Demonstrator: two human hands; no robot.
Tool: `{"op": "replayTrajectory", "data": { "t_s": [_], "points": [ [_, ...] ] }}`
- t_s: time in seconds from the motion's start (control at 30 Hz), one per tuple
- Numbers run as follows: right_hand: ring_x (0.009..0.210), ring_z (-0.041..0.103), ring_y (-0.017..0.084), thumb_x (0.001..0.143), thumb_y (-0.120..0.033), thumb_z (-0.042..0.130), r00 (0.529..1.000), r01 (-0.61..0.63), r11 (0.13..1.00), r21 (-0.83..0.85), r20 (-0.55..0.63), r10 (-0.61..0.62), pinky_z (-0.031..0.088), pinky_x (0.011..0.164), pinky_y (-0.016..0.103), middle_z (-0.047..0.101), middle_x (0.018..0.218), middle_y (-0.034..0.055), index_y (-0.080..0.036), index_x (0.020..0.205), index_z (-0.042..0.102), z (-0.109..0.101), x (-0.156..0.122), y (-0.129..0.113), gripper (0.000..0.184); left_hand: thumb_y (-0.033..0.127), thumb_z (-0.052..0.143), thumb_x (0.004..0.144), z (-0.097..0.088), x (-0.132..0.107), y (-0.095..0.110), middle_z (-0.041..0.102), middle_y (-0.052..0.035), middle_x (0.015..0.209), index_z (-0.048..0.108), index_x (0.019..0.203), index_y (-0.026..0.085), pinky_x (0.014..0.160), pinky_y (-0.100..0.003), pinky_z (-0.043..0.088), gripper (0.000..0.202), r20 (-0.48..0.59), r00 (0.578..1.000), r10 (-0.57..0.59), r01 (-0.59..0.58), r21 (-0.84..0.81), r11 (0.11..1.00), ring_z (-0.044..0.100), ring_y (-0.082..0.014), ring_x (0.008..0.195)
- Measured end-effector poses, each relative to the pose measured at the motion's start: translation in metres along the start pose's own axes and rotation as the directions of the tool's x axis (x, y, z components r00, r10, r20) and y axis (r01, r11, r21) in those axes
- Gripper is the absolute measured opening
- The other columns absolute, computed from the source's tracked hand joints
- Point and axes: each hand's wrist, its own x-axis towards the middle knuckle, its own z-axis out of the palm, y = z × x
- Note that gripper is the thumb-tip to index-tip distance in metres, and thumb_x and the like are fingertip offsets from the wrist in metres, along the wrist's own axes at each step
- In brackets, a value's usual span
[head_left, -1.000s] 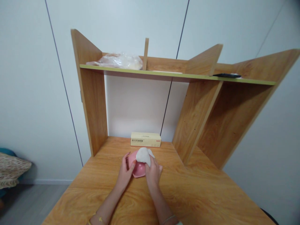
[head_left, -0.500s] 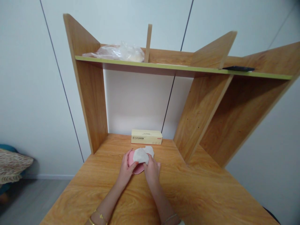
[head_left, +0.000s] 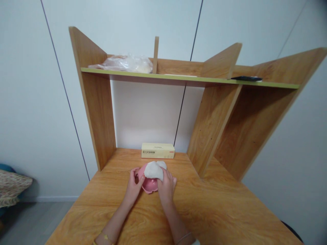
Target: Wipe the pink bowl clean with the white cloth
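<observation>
A glossy pink bowl with a wavy rim is held tilted just above or on the desk, its inside partly facing me. My left hand grips its left side, with the thumb at the rim. A white cloth or paper wipe lies over the bowl's upper part. My right hand pinches the wipe at its right end, fingers behind it and thumb in front. Past my right hand a bit of pink sticks out, and I cannot make out whether it belongs to the bowl. The bowl's far side is hidden.
Behind the bowl, a cream box stands on the wooden desk. A shelf unit rises at the back, bearing a clear plastic bag and a dark flat object. A patterned cloth shows at far left.
The bowl is tipped so that more of its inside shows, and its near rim sits lower. My left hand has shifted slightly left. The whole view has moved a little.
</observation>
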Motion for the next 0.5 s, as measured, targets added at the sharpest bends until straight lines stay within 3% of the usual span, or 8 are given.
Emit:
{"op": "replayTrajectory", "data": {
  "t_s": [0.1, 0.23, 0.37, 0.5],
  "points": [
    [0.101, 0.051, 0.02, 0.07, -0.007, 0.042, 0.998, 0.052, 0.999, 0.004, -0.028, -0.052, 0.03, 0.081, 0.03, 0.062, 0.107, 0.005, -0.022, 0.108, 0.055, -0.004, 0.001, 0.002, 0.043, 0.047, 0.057, 0.071, 0.001, 0.0, 0.001, 0.054, -0.0083, 0.108, 0.041, 0.109, 0.019, 0.093, -0.037, 0.037, 0.049, 0.023, 0.999, 0.027, -0.026, -0.019, 0.999, 0.052, -0.0208, 0.102],
    [0.1, 0.051, 0.02, 0.067, -0.004, 0.043, 0.996, 0.077, 0.997, 0.0, 0.054, -0.077, 0.031, 0.081, 0.029, 0.062, 0.105, 0.0036, -0.024, 0.112, 0.054, -0.003, 0.003, -0.001, 0.05, 0.047, 0.058, 0.07, 0.002, 0.0, 0.0, 0.05, -0.0096, 0.117, 0.042, 0.113, 0.019, 0.098, -0.037, 0.033, 0.054, 0.045, 0.996, 0.084, -0.083, -0.008, 0.996, 0.047, -0.0222, 0.111],
    [0.101, 0.052, 0.021, 0.074, -0.013, 0.045, 0.985, -0.063, 0.997, -0.035, 0.156, 0.068, 0.031, 0.081, 0.029, 0.062, 0.108, 0.0059, -0.022, 0.112, 0.054, 0.003, 0.005, -0.007, 0.04, 0.047, 0.047, 0.079, 0.004, 0.0, -0.002, 0.05, -0.0096, 0.117, 0.043, 0.115, 0.019, 0.1, -0.038, 0.031, 0.046, -0.015, 0.999, 0.052, -0.051, 0.019, 0.998, 0.046, -0.0209, 0.112],
    [0.093, 0.058, 0.021, 0.08, -0.029, 0.044, 0.938, -0.193, 0.972, -0.137, 0.264, 0.223, 0.033, 0.078, 0.029, 0.067, 0.098, 0.0081, -0.02, 0.103, 0.059, 0.004, 0.007, -0.01, 0.029, 0.047, 0.042, 0.083, 0.006, -0.002, 0.0, 0.048, -0.01, 0.12, 0.04, 0.119, 0.018, 0.101, -0.038, 0.029, 0.046, -0.061, 0.997, 0.053, -0.049, 0.072, 0.996, 0.043, -0.0207, 0.115]
  ]
}}
